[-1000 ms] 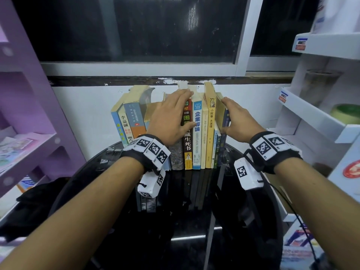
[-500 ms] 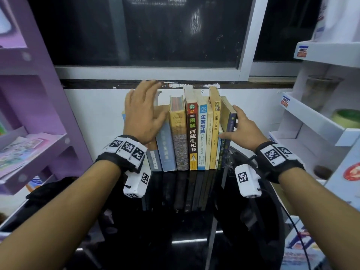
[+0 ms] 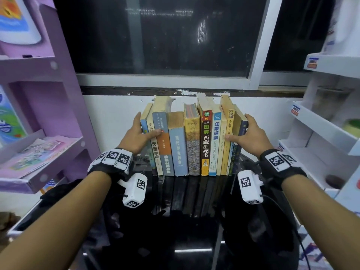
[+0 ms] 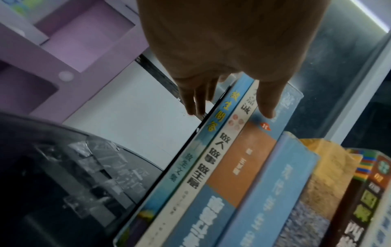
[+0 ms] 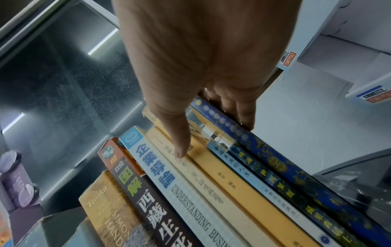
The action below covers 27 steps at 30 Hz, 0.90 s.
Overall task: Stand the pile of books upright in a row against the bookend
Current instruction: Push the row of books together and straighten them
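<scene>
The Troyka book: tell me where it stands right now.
In the head view, the Troyka book stands upright mid-row, between the pale blue book and the dark red-topped book.

row of books (image 3: 194,141) upright, spines outward, on black table (image 3: 194,221)
</scene>
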Available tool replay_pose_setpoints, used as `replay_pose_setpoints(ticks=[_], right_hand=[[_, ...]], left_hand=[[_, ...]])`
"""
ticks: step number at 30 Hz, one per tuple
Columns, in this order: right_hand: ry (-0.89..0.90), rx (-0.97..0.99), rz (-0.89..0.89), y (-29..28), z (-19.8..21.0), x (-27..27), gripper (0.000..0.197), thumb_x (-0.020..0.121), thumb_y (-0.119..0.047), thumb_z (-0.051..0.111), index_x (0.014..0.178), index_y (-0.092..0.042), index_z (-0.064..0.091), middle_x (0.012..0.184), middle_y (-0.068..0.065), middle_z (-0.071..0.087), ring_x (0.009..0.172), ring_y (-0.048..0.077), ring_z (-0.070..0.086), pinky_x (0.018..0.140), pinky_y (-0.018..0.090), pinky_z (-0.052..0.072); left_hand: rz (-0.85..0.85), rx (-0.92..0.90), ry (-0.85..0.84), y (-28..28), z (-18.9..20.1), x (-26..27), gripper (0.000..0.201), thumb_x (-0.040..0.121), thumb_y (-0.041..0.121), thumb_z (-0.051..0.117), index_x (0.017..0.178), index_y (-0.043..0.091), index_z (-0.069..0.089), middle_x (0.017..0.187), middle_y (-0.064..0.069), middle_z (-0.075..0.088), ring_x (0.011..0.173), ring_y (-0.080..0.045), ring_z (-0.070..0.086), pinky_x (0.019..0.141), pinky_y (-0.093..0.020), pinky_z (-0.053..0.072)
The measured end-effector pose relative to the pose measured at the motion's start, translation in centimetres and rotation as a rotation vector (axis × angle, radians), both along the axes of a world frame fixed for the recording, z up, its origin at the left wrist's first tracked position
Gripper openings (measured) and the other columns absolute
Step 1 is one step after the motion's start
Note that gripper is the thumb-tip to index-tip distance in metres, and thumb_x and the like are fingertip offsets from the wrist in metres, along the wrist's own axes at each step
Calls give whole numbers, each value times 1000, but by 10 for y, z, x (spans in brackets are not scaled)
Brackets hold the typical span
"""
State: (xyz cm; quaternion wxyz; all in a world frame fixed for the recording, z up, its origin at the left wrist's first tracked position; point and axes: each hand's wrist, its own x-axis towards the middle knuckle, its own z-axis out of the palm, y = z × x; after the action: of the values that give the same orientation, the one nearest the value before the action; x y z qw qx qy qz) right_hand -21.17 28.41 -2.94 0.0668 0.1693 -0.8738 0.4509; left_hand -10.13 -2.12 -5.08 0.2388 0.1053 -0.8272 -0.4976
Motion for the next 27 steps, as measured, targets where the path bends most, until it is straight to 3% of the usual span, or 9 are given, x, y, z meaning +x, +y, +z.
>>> replay_pose_setpoints(ticks=[3, 7, 13, 18, 23, 27], right_hand=[[3, 10, -15, -1, -1, 1, 74, 81, -23, 76, 140, -18, 32, 129, 6, 58, 109, 25, 60, 79, 32, 46], [18, 21, -19, -3, -2, 0, 72, 80, -24, 76, 139, -18, 35, 129, 7, 59, 110, 27, 61, 83, 36, 49], [16, 27, -1, 2, 0, -4, 70, 78, -25, 78, 136, -18, 38, 124, 3, 62, 101, 20, 61, 80, 31, 47], [29, 31, 4, 11, 1, -7, 65, 78, -25, 78, 132, -18, 43, 121, 1, 63, 93, 12, 56, 79, 29, 44], [29, 42, 3, 13, 0, -8, 62, 77, -29, 78, 129, -19, 46, 122, 0, 63, 92, 12, 56, 77, 27, 43], [25, 17, -3, 8, 0, -5, 66, 78, -27, 78, 133, -18, 43, 120, -1, 62, 95, 12, 55, 78, 27, 43]], left_hand=[[30, -38, 1, 3, -1, -1, 66, 88, 34, 66, 144, 25, 32, 114, 7, 58, 99, -12, 56, 67, -11, 39], [50, -92, 17, 8, -1, -2, 62, 88, 36, 66, 142, 25, 37, 109, 7, 59, 85, -3, 56, 62, -8, 38], [49, -178, -21, 22, 4, -5, 54, 89, 38, 64, 135, 21, 43, 105, 6, 60, 94, -17, 59, 72, -25, 42], [31, -272, -46, 33, 10, -6, 53, 89, 35, 65, 134, 18, 44, 111, 2, 62, 93, -14, 57, 71, -22, 41], [57, -353, -109, 37, 13, -7, 59, 90, 38, 63, 136, 10, 41, 116, -6, 64, 104, -24, 60, 74, -25, 40], [51, -363, -89, 34, 10, -6, 57, 89, 39, 62, 135, 13, 41, 120, -8, 64, 106, -26, 61, 77, -26, 41]])
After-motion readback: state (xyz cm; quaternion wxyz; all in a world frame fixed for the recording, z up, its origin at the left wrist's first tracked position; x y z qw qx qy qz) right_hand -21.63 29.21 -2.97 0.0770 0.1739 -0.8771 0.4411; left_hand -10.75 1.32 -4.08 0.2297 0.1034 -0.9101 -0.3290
